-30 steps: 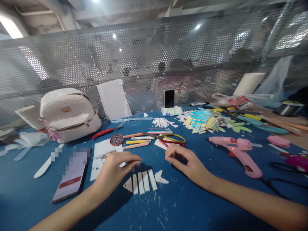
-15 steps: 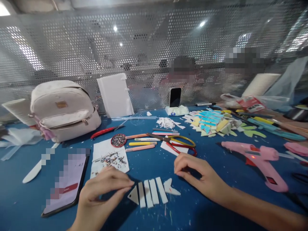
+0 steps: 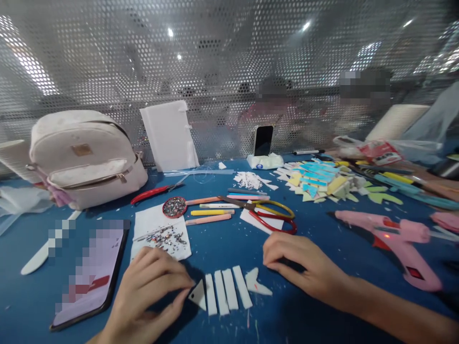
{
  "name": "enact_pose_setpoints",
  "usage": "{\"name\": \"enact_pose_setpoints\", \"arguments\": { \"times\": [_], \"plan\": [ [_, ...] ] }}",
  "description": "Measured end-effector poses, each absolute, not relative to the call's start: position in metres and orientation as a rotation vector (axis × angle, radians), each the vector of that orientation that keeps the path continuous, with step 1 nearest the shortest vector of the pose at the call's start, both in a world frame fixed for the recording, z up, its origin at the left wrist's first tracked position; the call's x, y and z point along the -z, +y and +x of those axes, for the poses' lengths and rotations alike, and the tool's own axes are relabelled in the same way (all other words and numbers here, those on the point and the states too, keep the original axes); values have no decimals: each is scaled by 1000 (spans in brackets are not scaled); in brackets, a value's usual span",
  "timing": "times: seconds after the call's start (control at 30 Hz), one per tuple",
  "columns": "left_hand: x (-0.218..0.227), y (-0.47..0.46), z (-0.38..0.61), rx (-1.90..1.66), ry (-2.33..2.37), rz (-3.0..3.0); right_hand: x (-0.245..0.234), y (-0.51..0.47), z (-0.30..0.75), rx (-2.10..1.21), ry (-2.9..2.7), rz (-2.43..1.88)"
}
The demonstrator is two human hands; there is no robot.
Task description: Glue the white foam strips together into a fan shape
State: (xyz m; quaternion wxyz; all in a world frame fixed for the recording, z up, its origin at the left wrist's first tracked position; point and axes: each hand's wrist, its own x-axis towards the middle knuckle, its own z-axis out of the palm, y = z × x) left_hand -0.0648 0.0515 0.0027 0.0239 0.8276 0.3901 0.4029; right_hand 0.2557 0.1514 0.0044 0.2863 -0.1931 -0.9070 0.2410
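My left hand [image 3: 154,289] has its thumb and index finger closed at the upper left edge of a white triangular piece [image 3: 199,297], which has a small dark hole. To the right of it, several white strips [image 3: 229,288] lie side by side, slightly slanted. After them comes a white tail-shaped piece [image 3: 256,283] with a forked outline, so the row looks like a fish skeleton. My right hand [image 3: 299,267] rests on the table right of the tail piece, fingers curled and thumb tip against them, with nothing visible in its grip.
A pink glue gun [image 3: 389,239] lies at the right, and red-and-yellow-handled scissors [image 3: 276,217] are ahead. Pens [image 3: 210,219], a dish of small beads [image 3: 174,207] and a bead-strewn paper [image 3: 143,222] sit nearby. At left are a phone [image 3: 95,272] and backpack [image 3: 86,160]; cut scraps [image 3: 322,181] lie back right.
My left fingertips have come down from above the triangular piece to its left edge, and that piece has turned slightly. My right hand barely moves. The camera view has shifted a little.
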Motion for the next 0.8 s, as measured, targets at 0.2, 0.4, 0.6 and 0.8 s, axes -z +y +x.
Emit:
{"name": "enact_pose_setpoints", "arguments": {
  "times": [0.2, 0.4, 0.6, 0.8],
  "plan": [
    [-5, 54, -65, -1121, 1138, 2767, -10, 156, 259, -259, -2593, -323],
    [-5, 53, -64, -1054, 1209, 2876, -10, 157, 258, -139, -2669, -300],
    [7, 49, -64, -1045, 1267, 2976, -8, 161, 258, -179, -2704, -282],
    [7, 46, -66, -938, 1269, 3058, -10, 159, 260, -469, -2716, -524]
  ]
}}
